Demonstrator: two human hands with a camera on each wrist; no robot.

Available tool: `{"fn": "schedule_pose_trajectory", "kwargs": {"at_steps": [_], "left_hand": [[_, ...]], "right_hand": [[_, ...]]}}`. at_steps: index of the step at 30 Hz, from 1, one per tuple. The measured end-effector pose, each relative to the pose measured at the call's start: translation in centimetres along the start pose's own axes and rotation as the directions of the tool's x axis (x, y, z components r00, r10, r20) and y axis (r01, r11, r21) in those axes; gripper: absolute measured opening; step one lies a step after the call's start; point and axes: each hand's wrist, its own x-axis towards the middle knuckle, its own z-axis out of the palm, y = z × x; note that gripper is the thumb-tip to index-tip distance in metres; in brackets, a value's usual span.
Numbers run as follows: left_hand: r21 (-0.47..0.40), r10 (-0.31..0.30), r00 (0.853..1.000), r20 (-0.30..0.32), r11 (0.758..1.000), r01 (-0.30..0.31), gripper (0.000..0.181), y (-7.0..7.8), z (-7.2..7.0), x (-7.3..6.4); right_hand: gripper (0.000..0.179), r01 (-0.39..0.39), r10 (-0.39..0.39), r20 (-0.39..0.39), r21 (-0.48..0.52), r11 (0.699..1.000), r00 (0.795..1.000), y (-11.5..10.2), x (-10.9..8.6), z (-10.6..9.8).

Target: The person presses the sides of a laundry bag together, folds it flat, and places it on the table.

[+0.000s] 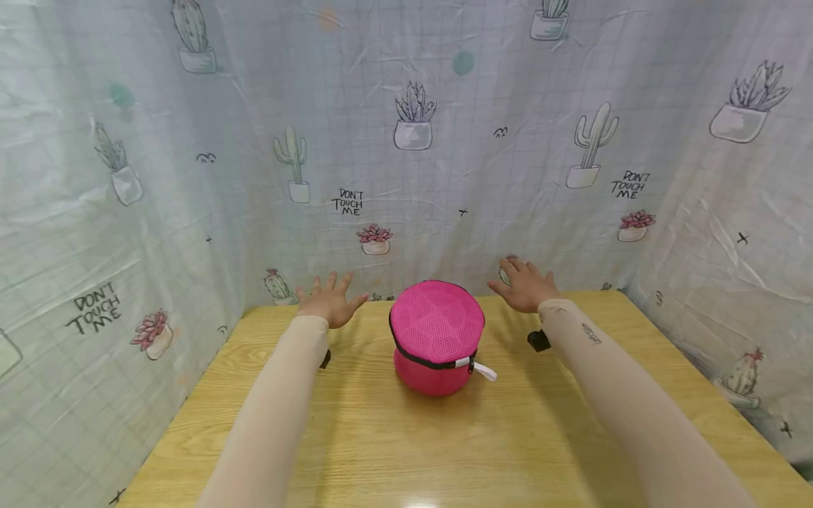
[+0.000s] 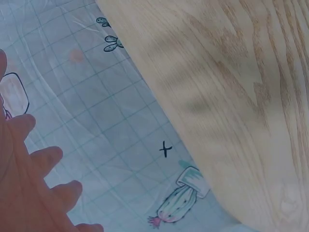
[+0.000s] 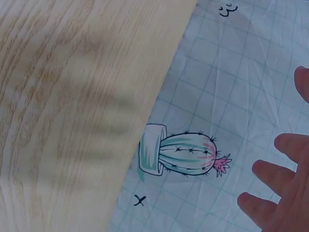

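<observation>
A round pink mesh bag [image 1: 437, 321] with a black zipper edge and a white pull tab [image 1: 485, 372] stands upright on the wooden table. To its left, the left hand [image 1: 330, 302] is held out with fingers spread, apart from the bag. On the other side the right hand [image 1: 524, 285] reaches forward, its fingers also spread and holding nothing. In the left wrist view, the left hand's fingers [image 2: 47, 161] show at the lower left edge. The right wrist view has the right hand's fingers [image 3: 273, 176] at its right edge. Neither wrist view includes the bag.
The wooden table [image 1: 406, 444] ends at a back edge near both hands. Behind and beside it hangs a pale curtain [image 1: 444, 176] printed with cacti and lettering. Small black wrist devices [image 1: 539, 341] show under both forearms, which wear light sleeves [image 1: 625, 395].
</observation>
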Motion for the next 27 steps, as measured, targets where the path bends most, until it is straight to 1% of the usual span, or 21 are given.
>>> {"fn": "schedule_pose_trajectory", "kwargs": {"at_steps": [7,12,19,23,27], "left_hand": [[0.017,0.017,1.0,-0.006,1.0,-0.017,0.082,-0.1,0.2,0.2],[0.031,0.051,0.999,0.002,0.998,-0.051,0.084,-0.4,0.2,0.3],[-0.004,0.104,0.994,-0.016,0.995,-0.104,0.08,-0.4,0.0,0.1],[-0.007,0.135,0.991,-0.022,0.991,-0.135,0.08,-0.2,-0.2,-0.2],[-0.008,0.162,0.986,-0.028,0.987,-0.163,0.079,0.1,-0.5,-0.7]], "right_hand": [[0.077,0.01,-0.01,0.013,0.009,1.0,1.0,0.2,0.0,0.0],[0.076,0.029,-0.03,0.014,0.03,0.999,0.999,0.3,-0.3,-0.1],[0.075,0.071,-0.072,0.008,0.046,0.996,0.997,-0.2,-0.9,-0.4],[0.074,0.1,-0.1,-0.002,0.023,0.995,0.995,-0.7,-1.3,-0.7],[0.076,0.148,-0.149,-0.016,-0.006,0.989,0.989,-1.3,-1.8,-0.9]]}}
